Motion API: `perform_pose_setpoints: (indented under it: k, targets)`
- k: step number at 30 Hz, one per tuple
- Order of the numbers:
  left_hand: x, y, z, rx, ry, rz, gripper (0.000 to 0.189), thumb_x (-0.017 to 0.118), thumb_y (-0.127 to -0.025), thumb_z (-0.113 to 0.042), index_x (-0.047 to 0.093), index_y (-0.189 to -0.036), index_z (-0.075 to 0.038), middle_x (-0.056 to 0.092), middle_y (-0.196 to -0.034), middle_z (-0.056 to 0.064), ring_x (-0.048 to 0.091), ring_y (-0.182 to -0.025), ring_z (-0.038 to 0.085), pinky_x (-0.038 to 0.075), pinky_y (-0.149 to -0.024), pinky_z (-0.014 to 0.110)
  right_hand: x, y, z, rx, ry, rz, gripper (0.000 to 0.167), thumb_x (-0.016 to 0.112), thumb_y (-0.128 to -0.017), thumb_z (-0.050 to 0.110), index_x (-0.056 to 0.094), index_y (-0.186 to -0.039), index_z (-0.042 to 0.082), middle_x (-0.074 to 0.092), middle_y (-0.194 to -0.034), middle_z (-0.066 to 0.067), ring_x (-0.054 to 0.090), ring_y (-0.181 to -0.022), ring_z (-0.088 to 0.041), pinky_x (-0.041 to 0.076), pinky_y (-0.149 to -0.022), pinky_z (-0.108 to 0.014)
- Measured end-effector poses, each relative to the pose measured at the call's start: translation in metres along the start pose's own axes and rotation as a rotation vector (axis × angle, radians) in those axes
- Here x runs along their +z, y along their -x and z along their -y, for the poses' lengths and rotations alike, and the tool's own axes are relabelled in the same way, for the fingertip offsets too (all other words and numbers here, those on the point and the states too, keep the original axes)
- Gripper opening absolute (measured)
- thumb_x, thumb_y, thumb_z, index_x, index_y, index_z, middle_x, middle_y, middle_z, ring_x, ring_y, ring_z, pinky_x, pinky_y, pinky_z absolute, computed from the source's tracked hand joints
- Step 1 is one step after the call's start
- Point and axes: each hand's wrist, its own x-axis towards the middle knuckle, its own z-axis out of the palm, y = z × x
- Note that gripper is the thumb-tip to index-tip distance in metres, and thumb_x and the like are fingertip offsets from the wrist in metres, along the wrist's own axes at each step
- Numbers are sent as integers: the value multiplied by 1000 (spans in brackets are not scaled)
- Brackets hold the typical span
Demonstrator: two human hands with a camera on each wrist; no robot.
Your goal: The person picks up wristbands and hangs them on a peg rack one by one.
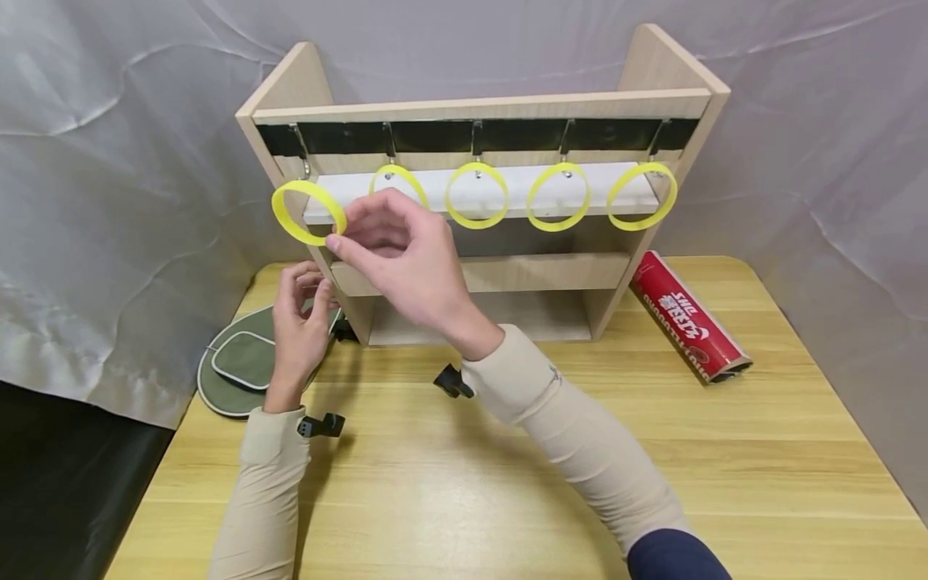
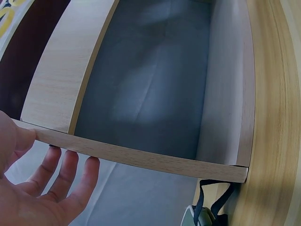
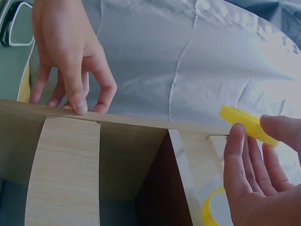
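My right hand (image 1: 406, 258) pinches a yellow ring (image 1: 288, 219) between thumb and fingers at the ring's right side. The ring's top edge sits right by the lower end of the leftmost metal hook (image 1: 300, 149). Several like rings, one of them at the far right (image 1: 674, 197), hang from the other hooks on the black strip (image 1: 518, 137) of a wooden shelf (image 1: 478, 278). Lower down, my left hand (image 1: 300, 326) grips the shelf's left side panel (image 2: 155, 160), thumb at the front edge and fingers along the outer face.
A green item with white piping (image 1: 225, 383) lies by the shelf's left foot, partly behind my left hand. Right of the shelf is a red printed packet (image 1: 689, 318) on the wooden table (image 1: 435, 491). Grey cloth (image 1: 109, 161) hangs around the back and sides.
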Motion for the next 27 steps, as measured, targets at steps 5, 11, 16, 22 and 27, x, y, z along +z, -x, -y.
perform_pose_setpoints:
  k: [5, 11, 16, 22, 27]
  targets:
    - [0, 0, 0, -6, 5, -6, 30, 58, -111, -3, 54, -138, 9, 64, -109, -6, 64, -96, 14, 65, -79, 20, 4, -8, -2, 10, -8, -37, 25, 85, -93, 2, 72, -114, -2, 82, -108, -19, 80, -91, -15, 69, -86, -37]
    - [0, 0, 0, -12, -4, -5, 29, 58, -111, -2, 54, -138, 8, 63, -109, -7, 64, -97, 13, 64, -79, 18, 8, -14, -6, 29, 2, -66, 26, 85, -93, 2, 73, -115, -4, 81, -110, -22, 81, -92, -21, 69, -89, -28]
    - [1, 0, 0, -18, -10, -2, 29, 57, -112, -3, 53, -138, 9, 63, -110, -6, 64, -97, 14, 64, -80, 18, 9, -15, -9, 69, 40, -88, 27, 86, -94, 5, 73, -117, -3, 81, -112, -20, 82, -95, -21, 67, -89, -23]
    - [1, 1, -1, -28, -9, 2, 29, 57, -112, -3, 53, -138, 8, 63, -110, -6, 64, -98, 14, 64, -80, 18, 8, -10, -13, 105, 116, -86, 28, 85, -96, 10, 75, -120, 1, 83, -111, -15, 83, -96, -18, 68, -85, -21]
    - [0, 0, -1, -28, -5, -3, 29, 57, -111, -2, 54, -139, 8, 64, -109, -8, 64, -98, 14, 64, -80, 17, 8, -4, -19, 86, 163, -73, 27, 85, -96, 10, 76, -120, 3, 84, -112, -13, 83, -96, -15, 68, -81, -22]
